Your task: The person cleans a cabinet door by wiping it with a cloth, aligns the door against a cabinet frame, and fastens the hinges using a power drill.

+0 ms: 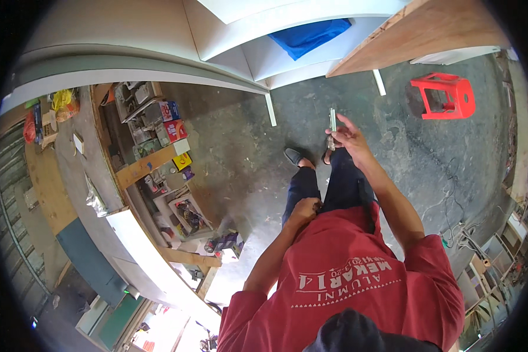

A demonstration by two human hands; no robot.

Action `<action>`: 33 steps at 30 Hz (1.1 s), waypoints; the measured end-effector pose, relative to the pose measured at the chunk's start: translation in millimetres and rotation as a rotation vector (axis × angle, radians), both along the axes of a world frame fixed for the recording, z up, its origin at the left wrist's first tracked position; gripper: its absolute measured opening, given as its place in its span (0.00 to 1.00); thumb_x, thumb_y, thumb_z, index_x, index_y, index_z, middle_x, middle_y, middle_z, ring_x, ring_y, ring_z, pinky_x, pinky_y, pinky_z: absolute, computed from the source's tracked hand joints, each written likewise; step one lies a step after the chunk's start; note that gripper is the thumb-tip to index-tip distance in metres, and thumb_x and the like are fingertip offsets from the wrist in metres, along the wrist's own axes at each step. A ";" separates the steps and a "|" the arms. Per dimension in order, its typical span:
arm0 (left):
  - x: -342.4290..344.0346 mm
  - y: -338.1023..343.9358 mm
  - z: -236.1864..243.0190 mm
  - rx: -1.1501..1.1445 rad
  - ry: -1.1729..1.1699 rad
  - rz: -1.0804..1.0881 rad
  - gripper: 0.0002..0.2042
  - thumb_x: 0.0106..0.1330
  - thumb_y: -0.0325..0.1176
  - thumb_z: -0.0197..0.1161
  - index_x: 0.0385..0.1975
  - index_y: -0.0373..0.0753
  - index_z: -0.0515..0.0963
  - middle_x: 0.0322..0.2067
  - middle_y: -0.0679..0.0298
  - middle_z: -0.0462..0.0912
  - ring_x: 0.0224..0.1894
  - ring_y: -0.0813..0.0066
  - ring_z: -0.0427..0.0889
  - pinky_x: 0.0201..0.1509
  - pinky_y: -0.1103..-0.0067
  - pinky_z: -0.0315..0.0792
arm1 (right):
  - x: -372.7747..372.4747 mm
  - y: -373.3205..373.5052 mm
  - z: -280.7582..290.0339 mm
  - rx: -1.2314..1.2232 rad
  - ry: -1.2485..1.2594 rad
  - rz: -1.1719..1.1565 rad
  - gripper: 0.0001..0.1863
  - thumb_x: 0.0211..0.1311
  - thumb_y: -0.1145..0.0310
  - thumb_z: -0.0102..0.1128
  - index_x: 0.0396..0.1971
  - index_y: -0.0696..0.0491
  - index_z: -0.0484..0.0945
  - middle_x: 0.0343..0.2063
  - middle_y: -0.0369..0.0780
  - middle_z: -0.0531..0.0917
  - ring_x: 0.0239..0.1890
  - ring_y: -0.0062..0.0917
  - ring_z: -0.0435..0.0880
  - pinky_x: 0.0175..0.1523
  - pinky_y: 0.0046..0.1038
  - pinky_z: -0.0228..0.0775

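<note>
metal strip (333, 120) pinched near one end by right hand (351, 139), held out ahead of the body, probably to leave its length uncovered; left hand (305, 212) curled beside red shirt (340, 240), cannot tell if gripping; red stool (464, 98) off right, likely parked out of the way

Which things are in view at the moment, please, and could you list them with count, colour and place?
metal piece: one, silvery, in the right hand
cabinet: one, whitish, top
blue cloth or bag: one, blue, inside the cabinet
wooden board: one, brown, upper right
stool: one, red, right
floor: one, grey, centre
cables: several, pale, lower right
workbench: one, grey and brown, left
boxes: several, mixed colours, beneath the workbench
small clutter: uncountable, mixed colours, left and far right
trousers: one pair, dark, centre
shirt: one, red, bottom
left hand: one, bare, near the waist
right hand: one, bare, above the floor
</note>
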State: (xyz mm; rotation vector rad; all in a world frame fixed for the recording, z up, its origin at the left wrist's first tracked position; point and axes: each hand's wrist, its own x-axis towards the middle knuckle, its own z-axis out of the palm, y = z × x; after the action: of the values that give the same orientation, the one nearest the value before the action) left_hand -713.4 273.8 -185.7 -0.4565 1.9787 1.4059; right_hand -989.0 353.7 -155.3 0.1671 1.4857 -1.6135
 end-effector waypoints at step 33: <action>-270.8 -366.8 -40.6 -0.860 1.804 1.019 0.16 0.49 0.33 0.74 0.33 0.27 0.83 0.33 0.55 0.85 0.31 0.67 0.84 0.38 0.71 0.79 | -64.6 -272.5 -592.4 -0.136 -0.014 -0.149 0.21 0.66 0.72 0.58 0.58 0.47 0.73 0.36 0.34 0.86 0.34 0.17 0.81 0.36 0.24 0.74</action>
State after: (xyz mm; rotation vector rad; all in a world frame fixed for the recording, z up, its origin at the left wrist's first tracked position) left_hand -984.2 -93.0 -226.3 -0.7006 4.3495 1.4907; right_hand -1053.6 81.2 -747.7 0.2164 1.3749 -1.8230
